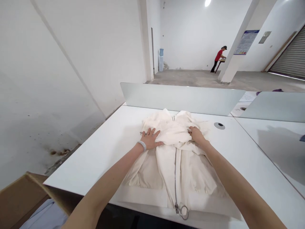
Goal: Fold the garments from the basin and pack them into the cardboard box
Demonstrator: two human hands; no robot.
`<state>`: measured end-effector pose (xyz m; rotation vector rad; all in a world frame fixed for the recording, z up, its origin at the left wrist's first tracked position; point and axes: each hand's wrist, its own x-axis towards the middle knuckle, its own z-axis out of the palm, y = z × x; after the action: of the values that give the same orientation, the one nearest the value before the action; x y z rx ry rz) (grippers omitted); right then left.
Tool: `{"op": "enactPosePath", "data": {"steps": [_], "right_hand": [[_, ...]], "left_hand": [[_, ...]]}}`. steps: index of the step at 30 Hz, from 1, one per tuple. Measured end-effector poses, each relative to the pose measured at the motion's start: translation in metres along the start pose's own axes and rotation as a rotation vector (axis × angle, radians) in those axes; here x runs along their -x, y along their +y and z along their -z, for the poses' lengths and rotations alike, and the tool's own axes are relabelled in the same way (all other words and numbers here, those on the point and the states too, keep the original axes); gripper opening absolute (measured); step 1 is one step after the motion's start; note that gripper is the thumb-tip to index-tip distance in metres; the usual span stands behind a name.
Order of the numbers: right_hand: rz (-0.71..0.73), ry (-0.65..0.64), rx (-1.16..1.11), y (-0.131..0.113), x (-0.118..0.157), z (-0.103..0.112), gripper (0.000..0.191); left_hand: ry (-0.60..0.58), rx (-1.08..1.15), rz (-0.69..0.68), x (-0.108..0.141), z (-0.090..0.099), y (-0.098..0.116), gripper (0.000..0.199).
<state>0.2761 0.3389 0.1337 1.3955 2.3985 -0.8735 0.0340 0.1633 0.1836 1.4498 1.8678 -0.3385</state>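
A cream zip-up jacket (177, 168) lies spread on the white table (95, 152), its upper part bunched and folded down over the middle. A silver zipper (175, 178) runs down the front and ends in a ring pull (183, 212) near the table's front edge. My left hand (150, 139) rests flat on the folded cloth with its fingers apart, and a pale bracelet circles the wrist. My right hand (196, 134) has its fingers curled into the fold at the jacket's right side.
A pale partition panel (181, 98) stands along the table's far side, and a round cable grommet (219, 126) is set in the tabletop. A cardboard box (21, 200) with blue cloth (45, 216) sits below the left edge. A person in a red shirt (218, 57) stands far off at a small stand.
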Motion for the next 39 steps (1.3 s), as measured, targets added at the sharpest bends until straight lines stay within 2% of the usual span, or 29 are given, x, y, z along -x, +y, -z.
{"op": "enactPosePath", "data": {"steps": [3,5,8,10,15,17,19,22,24,29,32,35,39], "right_hand": [[0.017,0.040,-0.017,0.014,0.011,0.010,0.042],[0.089,0.131,-0.057,0.031,0.026,0.026,0.047],[0.230,0.267,-0.096,0.062,0.071,0.051,0.036],[0.268,0.274,-0.081,0.079,0.112,0.059,0.028],[0.350,0.258,-0.022,0.112,0.213,0.053,0.020],[0.413,0.256,0.032,0.125,0.240,0.047,0.022],[0.477,0.236,0.103,0.136,0.257,0.043,0.032],[0.556,0.178,0.207,0.143,0.269,0.042,0.048],[0.611,0.140,0.242,0.138,0.270,0.045,0.052],[0.784,0.045,0.228,0.108,0.259,0.045,0.054],[0.852,0.023,0.157,0.099,0.251,0.039,0.060],[0.857,-0.033,0.065,0.102,0.253,0.036,0.066],[0.726,-0.166,-0.064,0.112,0.276,0.049,0.057]], "left_hand": [[0.000,0.063,-0.021,0.007,0.006,-0.005,0.082],[0.064,0.094,-0.048,0.022,0.012,-0.013,0.074],[0.181,0.069,-0.113,0.060,0.013,-0.029,0.064],[0.220,0.039,-0.167,0.091,0.010,-0.038,0.058],[0.262,-0.022,-0.269,0.166,-0.002,-0.042,0.040],[0.272,-0.040,-0.293,0.187,-0.006,-0.040,0.035],[0.278,-0.076,-0.314,0.202,-0.010,-0.041,0.041],[0.294,-0.191,-0.310,0.216,-0.016,-0.050,0.066],[0.285,-0.261,-0.312,0.220,-0.018,-0.054,0.075],[0.128,-0.237,-0.427,0.220,-0.019,-0.041,0.081],[0.054,-0.147,-0.498,0.214,-0.017,-0.030,0.077],[0.038,-0.101,-0.507,0.218,-0.017,-0.028,0.072],[0.070,-0.024,-0.470,0.244,-0.016,-0.029,0.075]]}}
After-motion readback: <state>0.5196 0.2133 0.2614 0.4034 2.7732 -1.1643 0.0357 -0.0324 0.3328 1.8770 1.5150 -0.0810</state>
